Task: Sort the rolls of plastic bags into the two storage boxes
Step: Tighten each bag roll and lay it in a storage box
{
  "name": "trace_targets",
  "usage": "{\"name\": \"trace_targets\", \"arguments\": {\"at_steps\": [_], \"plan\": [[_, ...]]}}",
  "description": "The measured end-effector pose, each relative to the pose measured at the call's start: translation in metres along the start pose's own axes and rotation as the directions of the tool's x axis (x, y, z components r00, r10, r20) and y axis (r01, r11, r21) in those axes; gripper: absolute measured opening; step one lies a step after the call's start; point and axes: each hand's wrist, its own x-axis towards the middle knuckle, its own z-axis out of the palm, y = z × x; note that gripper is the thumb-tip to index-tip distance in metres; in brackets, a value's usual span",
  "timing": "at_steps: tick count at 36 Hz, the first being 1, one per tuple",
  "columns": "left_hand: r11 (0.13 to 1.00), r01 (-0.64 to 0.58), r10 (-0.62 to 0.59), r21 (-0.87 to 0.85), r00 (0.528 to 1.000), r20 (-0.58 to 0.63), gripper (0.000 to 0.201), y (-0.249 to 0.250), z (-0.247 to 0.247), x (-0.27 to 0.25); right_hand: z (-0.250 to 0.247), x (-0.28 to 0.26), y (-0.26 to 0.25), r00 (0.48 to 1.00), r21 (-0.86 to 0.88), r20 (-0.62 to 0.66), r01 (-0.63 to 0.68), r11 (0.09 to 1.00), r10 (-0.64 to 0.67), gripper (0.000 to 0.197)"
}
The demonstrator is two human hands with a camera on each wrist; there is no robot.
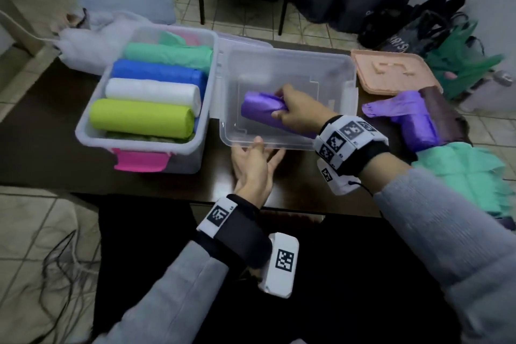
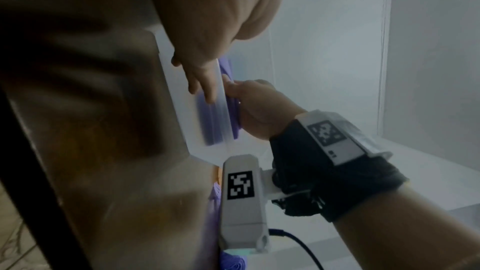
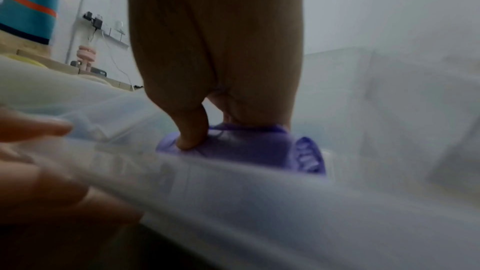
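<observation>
1. A person's right hand point(image 1: 297, 110) reaches into a clear storage box point(image 1: 290, 145) on a dark table point(image 1: 47, 142), its fingers and thumb curled round a purple roll point(image 1: 258, 109) of plastic bags. The roll lies at or just above the box floor; the head view does not settle which.

2. From the right wrist view, the thumb presses into the purple roll point(image 3: 246, 149) from above, seen past the blurred near wall of the clear storage box point(image 3: 233, 202).

3. The left hand point(image 1: 252, 167) lies palm up at the near wall of that box, fingers straight and spread against it, thumb up at the rim. The left wrist view shows the left hand's fingers point(image 2: 205, 83) flat on the wall, with the purple roll point(image 2: 211, 122) visible through the plastic.

4. Just to the left stands a second box point(image 1: 145, 148) with a pink latch point(image 1: 141, 162). It holds a lime roll point(image 1: 142, 119), a white roll point(image 1: 152, 93), a blue roll point(image 1: 157, 74) and a green roll point(image 1: 170, 54), lying side by side.

5. To the right on the table sit a peach lid point(image 1: 391, 72), a loose purple bundle point(image 1: 410, 117) and crumpled green bags point(image 1: 460, 179).
</observation>
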Motion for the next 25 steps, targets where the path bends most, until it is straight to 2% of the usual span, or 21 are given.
{"name": "trace_targets", "arguments": {"at_steps": [8, 12, 17, 20, 25], "plan": [[0.999, 0.019, -0.019, -0.025, 1.000, 0.018, 0.044, 0.001, -0.006, 0.004, 0.008, 0.014, -0.006, 0.983, -0.094, 0.177, 0.053, 0.994, -0.036, 0.036], [0.999, 0.023, -0.023, -0.023, 1.000, 0.011, 0.045, 0.000, -0.004, 0.005, 0.011, 0.017, -0.007, 0.989, -0.155, 0.148, 0.029, 0.988, -0.006, 0.040], [1.000, 0.022, -0.022, -0.019, 1.000, -0.003, 0.047, 0.000, -0.004, 0.006, 0.014, 0.018, -0.008, 0.997, -0.006, 0.078, 0.019, 1.000, -0.019, 0.044], [1.000, 0.019, -0.019, -0.020, 1.000, -0.009, 0.046, 0.001, -0.003, 0.005, 0.015, 0.021, -0.006, 0.994, -0.030, 0.105, 0.018, 0.999, -0.015, 0.034], [1.000, 0.008, -0.008, -0.006, 1.000, -0.019, 0.045, 0.003, 0.001, 0.004, 0.017, 0.023, -0.004, 0.988, -0.044, 0.156, 0.014, 0.999, -0.007, 0.038]]}}
